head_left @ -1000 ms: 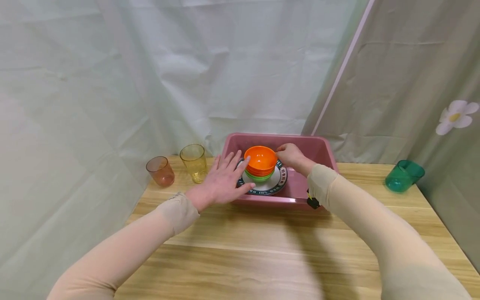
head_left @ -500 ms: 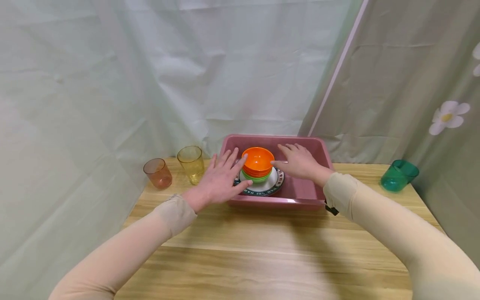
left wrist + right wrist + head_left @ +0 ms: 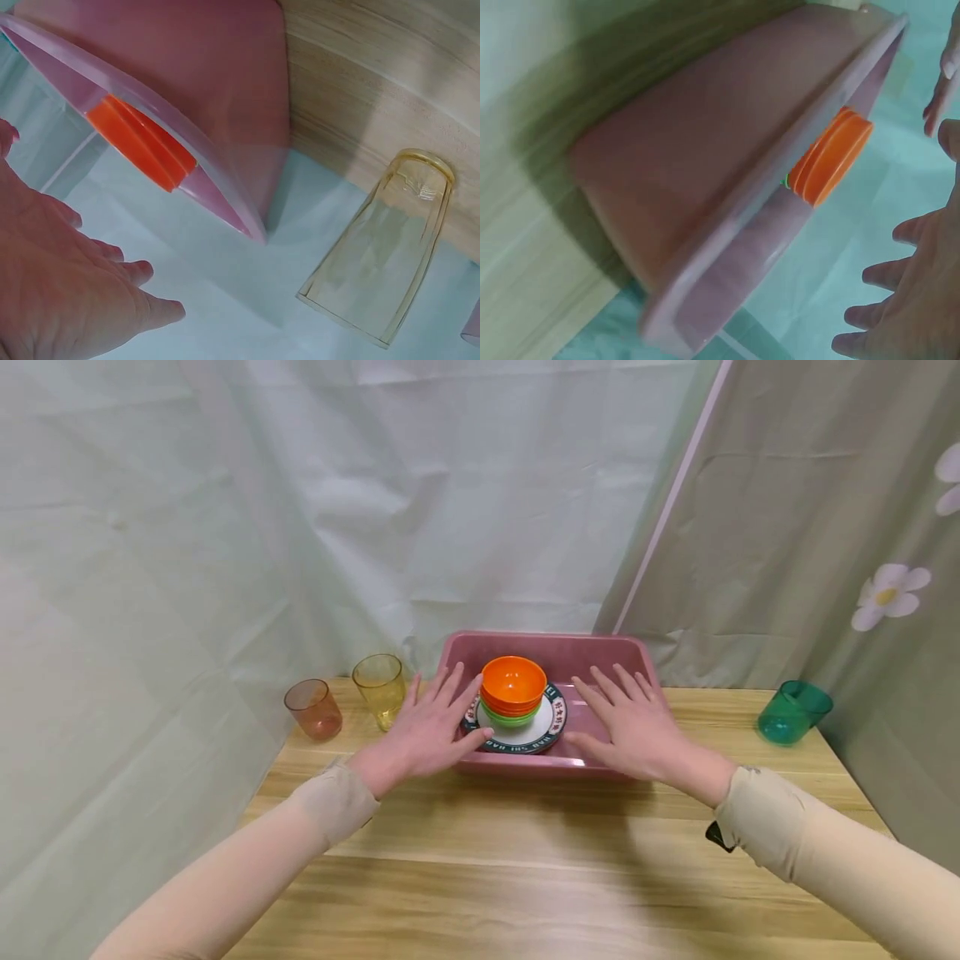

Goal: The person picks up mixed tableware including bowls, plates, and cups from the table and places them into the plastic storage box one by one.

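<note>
A stack of orange bowls [image 3: 513, 681] with green ones [image 3: 512, 720] beneath stands on a white plate with a dark lettered rim [image 3: 542, 737], inside the left half of a pink basin [image 3: 600, 649]. My left hand [image 3: 423, 727], fingers spread, hovers over the basin's front left side, left of the bowls. Fingers also spread, my right hand [image 3: 633, 727] is above the basin's front right part and holds nothing. Both wrist views show the orange bowls [image 3: 142, 146] above the basin's rim, apart from the hands. Whether several plates are stacked is hard to tell.
A yellow tumbler [image 3: 381, 693] stands just left of the basin, and a reddish cup [image 3: 315, 710] is farther left. A green cup [image 3: 795, 714] sits near the right edge of the wooden table [image 3: 487, 877]. Pale curtains [image 3: 480, 510] hang behind and at the sides.
My right hand has let go of the bowl stack's right side, spread its fingers and drawn back toward the right and nearer to me. My left hand has shifted slightly left; the bowls stay put.
</note>
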{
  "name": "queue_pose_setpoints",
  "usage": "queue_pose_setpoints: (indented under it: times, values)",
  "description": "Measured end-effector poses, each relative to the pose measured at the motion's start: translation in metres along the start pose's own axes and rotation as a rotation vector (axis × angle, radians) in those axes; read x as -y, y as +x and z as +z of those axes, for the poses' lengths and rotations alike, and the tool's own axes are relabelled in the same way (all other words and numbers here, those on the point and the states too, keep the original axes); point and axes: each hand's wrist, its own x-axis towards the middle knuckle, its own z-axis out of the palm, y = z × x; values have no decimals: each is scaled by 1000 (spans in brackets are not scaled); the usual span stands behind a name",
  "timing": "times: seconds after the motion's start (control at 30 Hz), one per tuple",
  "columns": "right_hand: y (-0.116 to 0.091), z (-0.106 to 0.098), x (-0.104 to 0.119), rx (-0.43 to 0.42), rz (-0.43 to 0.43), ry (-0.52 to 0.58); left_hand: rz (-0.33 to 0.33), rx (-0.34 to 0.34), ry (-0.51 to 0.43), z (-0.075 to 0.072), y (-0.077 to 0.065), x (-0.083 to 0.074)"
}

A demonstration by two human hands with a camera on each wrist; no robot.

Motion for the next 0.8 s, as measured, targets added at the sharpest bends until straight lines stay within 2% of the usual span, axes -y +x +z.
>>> queue_pose_setpoints:
  times: [0.23,0.47,0.63,0.8]
  values:
    - [-40,3,-10,-34,17,17,33,-17,17,2,-18,-2]
    - [-70,6,-14,-48,51,27,56,-38,-7,10,-39,-2]
    - [-84,7,-14,-44,55,32,64,-35,-10,13,-50,-4]
    - [-87,8,-13,-37,71,40,60,-24,-4,12,-52,-7]
